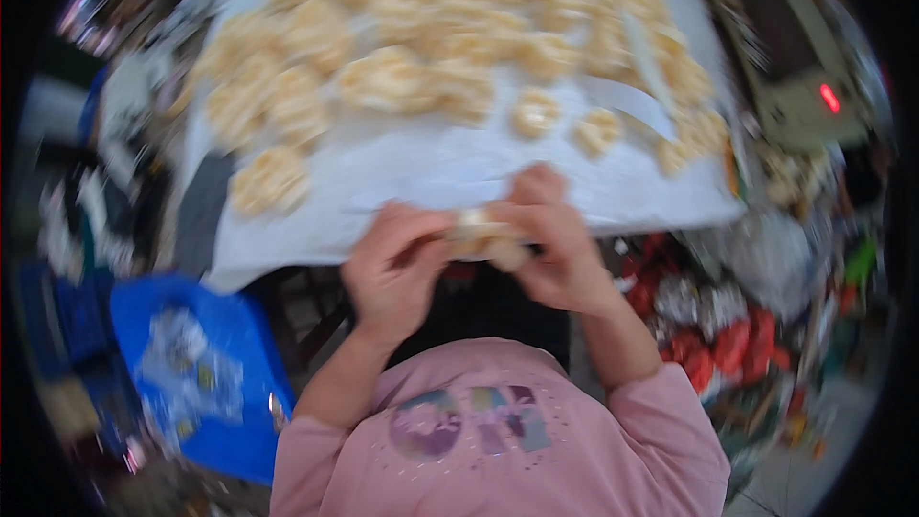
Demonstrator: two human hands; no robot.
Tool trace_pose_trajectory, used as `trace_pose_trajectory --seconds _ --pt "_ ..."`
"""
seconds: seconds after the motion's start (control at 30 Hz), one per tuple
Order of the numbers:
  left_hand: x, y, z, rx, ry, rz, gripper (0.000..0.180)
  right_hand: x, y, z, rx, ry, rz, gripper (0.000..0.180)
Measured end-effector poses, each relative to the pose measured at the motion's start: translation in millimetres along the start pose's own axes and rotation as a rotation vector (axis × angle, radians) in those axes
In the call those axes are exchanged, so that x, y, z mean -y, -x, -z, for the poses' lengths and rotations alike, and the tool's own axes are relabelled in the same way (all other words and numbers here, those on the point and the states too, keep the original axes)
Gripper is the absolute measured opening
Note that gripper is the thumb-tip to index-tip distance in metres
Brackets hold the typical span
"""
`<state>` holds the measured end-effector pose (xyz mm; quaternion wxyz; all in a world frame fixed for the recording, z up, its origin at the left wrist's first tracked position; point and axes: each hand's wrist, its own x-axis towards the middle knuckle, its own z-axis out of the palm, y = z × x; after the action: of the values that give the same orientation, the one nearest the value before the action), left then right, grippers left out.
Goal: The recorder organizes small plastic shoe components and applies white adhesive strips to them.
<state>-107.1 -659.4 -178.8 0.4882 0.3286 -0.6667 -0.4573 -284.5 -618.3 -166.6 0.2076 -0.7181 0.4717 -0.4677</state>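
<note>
Both hands, left hand [391, 273] and right hand [553, 244], pinch a pale dough piece [483, 235] between them. Beyond lies a white sheet [450, 168] covered with similar blurred pieces [383, 77]; blue bag [191, 364] at left.

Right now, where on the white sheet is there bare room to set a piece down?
A bare strip of the white sheet runs along its near edge, between the pale dough pieces and the left hand and right hand, which hold one piece. The far half is crowded with pieces.
</note>
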Motion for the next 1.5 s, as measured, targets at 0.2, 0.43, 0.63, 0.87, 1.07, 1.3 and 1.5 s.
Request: trace_pose_trajectory --seconds 0.2,0.43,0.63,0.87,1.07,1.3,1.5 --pt "-3 -1 1 0.1 -0.172 -0.203 0.016 4 5 4 0.058 0.033 0.005 0.033" --pt "0 -1 -7 0.045 -0.257 -0.342 0.016 5 11 0 0.096 -0.007 -0.008 0.031" --pt "-5 -4 -15 0.035 -0.202 -0.358 0.017 3 11 3 0.043 0.037 0.033 0.033" --pt "0 -5 -3 0.022 -0.264 -0.549 0.04 0 10 2 -0.099 0.345 0.207 0.034" --pt "3 -4 13 -0.053 -0.208 -0.393 0.032 33 9 7 -0.145 0.073 0.006 0.03" --pt "-12 2 -9 -0.057 0.033 -0.404 0.029 23 35 -25 -0.369 -1.071 -0.749 0.023" --pt "-4 8 -6 0.177 -0.122 -0.442 0.033 18 42 -15 -0.47 -1.05 -0.643 0.026"
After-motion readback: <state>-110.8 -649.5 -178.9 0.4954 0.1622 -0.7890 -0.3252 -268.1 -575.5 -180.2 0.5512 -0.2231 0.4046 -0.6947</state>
